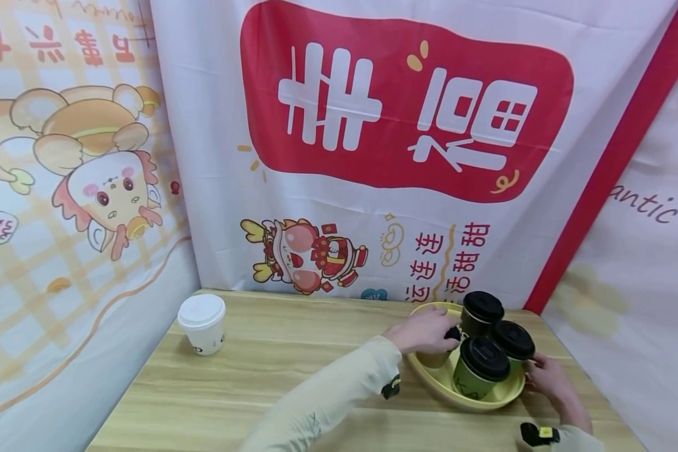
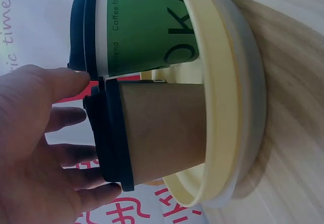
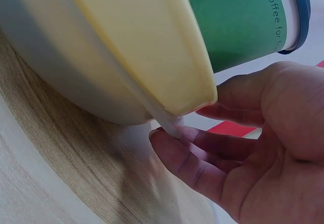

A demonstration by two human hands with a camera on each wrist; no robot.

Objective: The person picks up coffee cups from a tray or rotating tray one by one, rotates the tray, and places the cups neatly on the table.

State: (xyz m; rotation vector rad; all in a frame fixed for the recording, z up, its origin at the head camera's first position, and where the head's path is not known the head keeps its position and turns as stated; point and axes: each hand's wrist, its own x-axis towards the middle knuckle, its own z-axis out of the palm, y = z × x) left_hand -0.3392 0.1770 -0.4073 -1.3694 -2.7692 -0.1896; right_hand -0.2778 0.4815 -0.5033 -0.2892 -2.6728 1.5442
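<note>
A round yellow tray (image 1: 457, 400) with a pale base carries several paper cups with black lids. My left hand (image 1: 426, 329) reaches over its left side and holds the brown cup (image 2: 162, 133) by the lid, fingers spread about the lid. In the left wrist view the thumb lies close to the lid of the green cup (image 2: 144, 32) beside it. At the tray's right edge my right hand (image 1: 550, 380) pinches the rim's pale tab (image 3: 169, 125) between thumb and fingers. The front green cup (image 1: 477, 376) stands upright.
Behind the front cup stand a dark cup (image 1: 482, 314) and another green cup (image 1: 514, 342). A white lidded cup (image 1: 202, 323) is alone at the left of the wooden table (image 1: 294, 351). Printed cloths (image 1: 215, 157) hang close around the table's back and sides.
</note>
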